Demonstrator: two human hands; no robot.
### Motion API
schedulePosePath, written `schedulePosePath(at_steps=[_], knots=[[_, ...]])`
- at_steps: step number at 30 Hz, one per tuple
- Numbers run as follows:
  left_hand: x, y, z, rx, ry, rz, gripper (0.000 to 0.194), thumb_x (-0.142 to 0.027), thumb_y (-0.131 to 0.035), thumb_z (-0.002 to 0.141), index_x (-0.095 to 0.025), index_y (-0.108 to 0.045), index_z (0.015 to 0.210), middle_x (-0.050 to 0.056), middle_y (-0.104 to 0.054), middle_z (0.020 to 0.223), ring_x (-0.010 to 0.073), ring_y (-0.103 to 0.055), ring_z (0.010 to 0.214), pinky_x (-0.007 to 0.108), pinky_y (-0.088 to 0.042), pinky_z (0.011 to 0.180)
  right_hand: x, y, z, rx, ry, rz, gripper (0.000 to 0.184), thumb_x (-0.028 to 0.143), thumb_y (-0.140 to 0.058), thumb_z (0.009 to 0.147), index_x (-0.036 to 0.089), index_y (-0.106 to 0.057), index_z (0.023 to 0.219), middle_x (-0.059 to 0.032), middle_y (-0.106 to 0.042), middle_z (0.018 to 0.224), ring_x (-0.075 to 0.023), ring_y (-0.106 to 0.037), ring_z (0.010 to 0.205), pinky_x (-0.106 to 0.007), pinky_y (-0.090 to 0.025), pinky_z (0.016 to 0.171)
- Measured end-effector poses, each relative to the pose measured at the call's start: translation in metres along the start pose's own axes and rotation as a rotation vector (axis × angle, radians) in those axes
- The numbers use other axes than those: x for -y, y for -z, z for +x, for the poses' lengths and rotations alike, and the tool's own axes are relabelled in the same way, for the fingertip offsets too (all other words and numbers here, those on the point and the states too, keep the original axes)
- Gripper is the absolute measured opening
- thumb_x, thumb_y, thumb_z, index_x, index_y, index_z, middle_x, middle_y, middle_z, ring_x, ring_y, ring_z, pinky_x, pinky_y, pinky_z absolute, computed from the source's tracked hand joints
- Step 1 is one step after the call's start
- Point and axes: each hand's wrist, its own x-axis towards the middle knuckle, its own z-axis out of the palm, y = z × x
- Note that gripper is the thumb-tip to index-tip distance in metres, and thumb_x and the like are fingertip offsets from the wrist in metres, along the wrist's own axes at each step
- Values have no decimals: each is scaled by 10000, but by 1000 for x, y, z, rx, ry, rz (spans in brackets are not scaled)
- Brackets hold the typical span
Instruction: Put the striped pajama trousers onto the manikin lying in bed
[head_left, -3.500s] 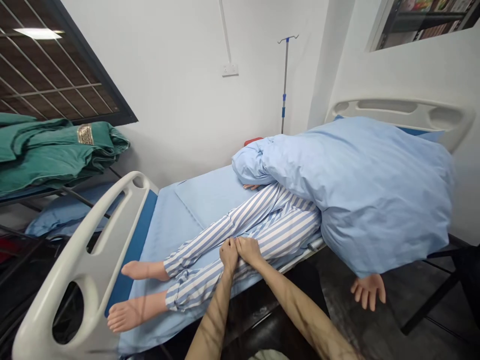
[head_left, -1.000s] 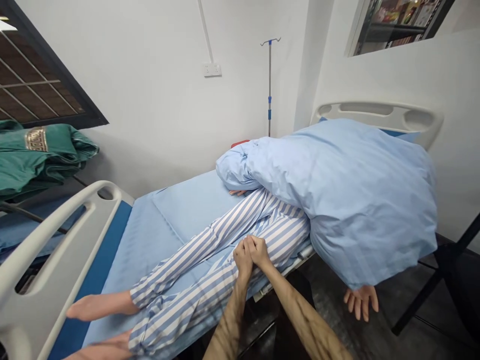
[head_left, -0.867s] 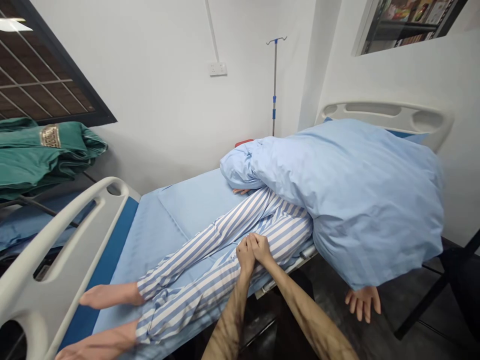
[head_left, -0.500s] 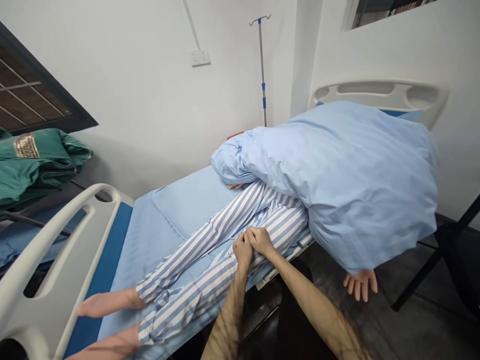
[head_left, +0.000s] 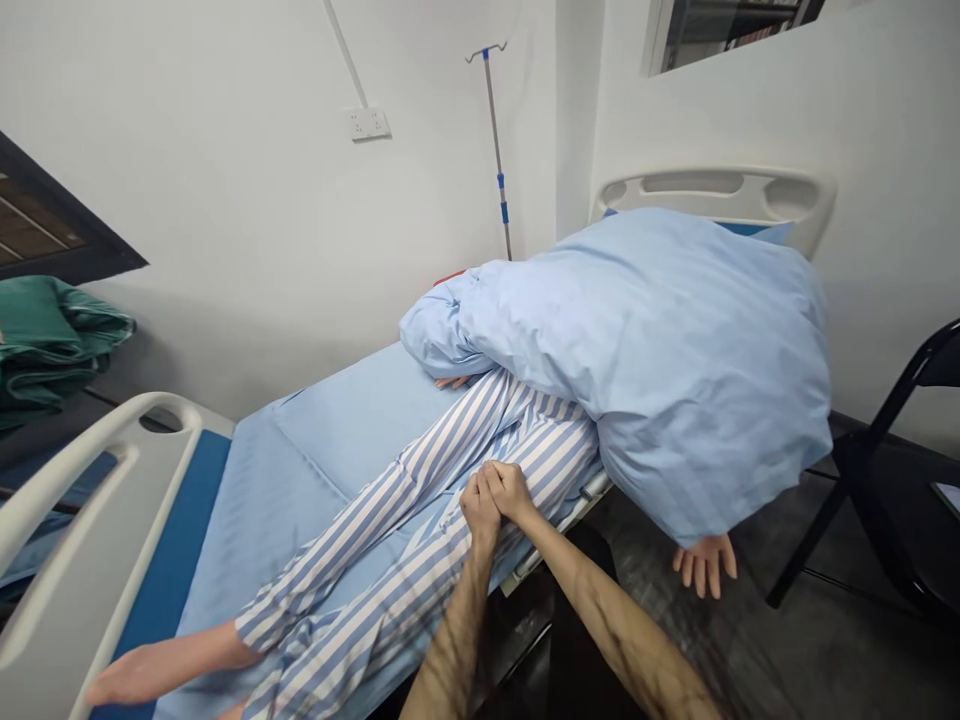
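Observation:
A life-size, manikin-like figure lies on the bed in blue-and-white striped trousers (head_left: pixel 420 580). My left hand (head_left: pixel 481 503) is closed and rests against the nearer trouser leg around the thigh or knee. Pressed up beside it, my right hand (head_left: pixel 508 490) is also closed, thumbs side by side. Whatever the curled fingers hold is hidden beneath them. A puffy light-blue quilt (head_left: pixel 660 340) covers the figure's upper body and head. One figure hand (head_left: pixel 706 565) hangs out past the bed's near side, and a bare, smooth foot (head_left: pixel 150 665) shows at the lower left.
The bed's footboard (head_left: pixel 150 510) stands at left and its headboard (head_left: pixel 802 195) at back right. An IV pole (head_left: pixel 495 140) rises by the wall. Green folded cloth (head_left: pixel 52 340) lies at far left. A black folding chair (head_left: pixel 870 460) stands right.
My view has shifted somewhat rightward, so more of the chair shows and the scene sits further left. Both hands stay closed together at about the same spot on the trouser leg.

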Motion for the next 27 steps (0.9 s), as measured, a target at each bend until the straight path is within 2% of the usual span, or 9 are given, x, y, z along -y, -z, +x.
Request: schedulePosePath(at_steps=[4,9,11,15,19,24,27], knots=[[5,2,-1,12,9,13,413,-457,-463,924,-243,-548,581,78,-642,616,208,-577,616,336,-436,645,7,7,2,50,-36,14,442,324,-420,1002,210,-456,577,-28,-592,553,-136,-508,536,-263,-299,575],[4,1,-4,92,-37,59,358,-410,-445,907,-216,-556,629,54,-628,615,185,-544,622,304,-375,636,18,28,12,120,62,-166,404,276,-496,978,205,-495,580,-25,-606,578,-136,-523,570,-278,-267,604],[5,0,-5,83,-43,79,357,-393,-446,903,-218,-526,602,48,-607,596,179,-521,610,304,-354,634,17,32,16,122,49,-191,410,261,-492,980,205,-489,574,-21,-593,563,-133,-514,561,-278,-265,607],[6,0,-5,59,-40,68,393,-378,-470,896,-238,-430,531,40,-545,541,180,-484,586,316,-344,634,7,28,18,50,-37,-181,431,270,-459,993,211,-477,567,-15,-566,535,-133,-487,534,-279,-260,594],[2,-2,-1,71,9,-40,429,-463,-465,897,-248,-433,528,28,-515,526,183,-460,561,324,-355,610,2,23,15,8,-4,-112,446,315,-436,1002,218,-473,568,-15,-556,524,-141,-508,529,-278,-268,587],[-15,-16,9,10,35,-222,462,-552,-445,890,-240,-406,551,-13,-438,509,148,-411,535,295,-374,580,-1,25,17,-19,-6,-36,457,356,-410,1002,225,-463,567,-17,-555,517,-151,-536,522,-272,-284,577],[-19,-26,10,7,18,-189,469,-539,-444,893,-237,-403,537,5,-464,517,147,-411,543,293,-370,570,-5,25,19,-38,-30,1,460,388,-405,998,226,-442,569,-20,-560,520,-149,-509,511,-270,-289,570]])
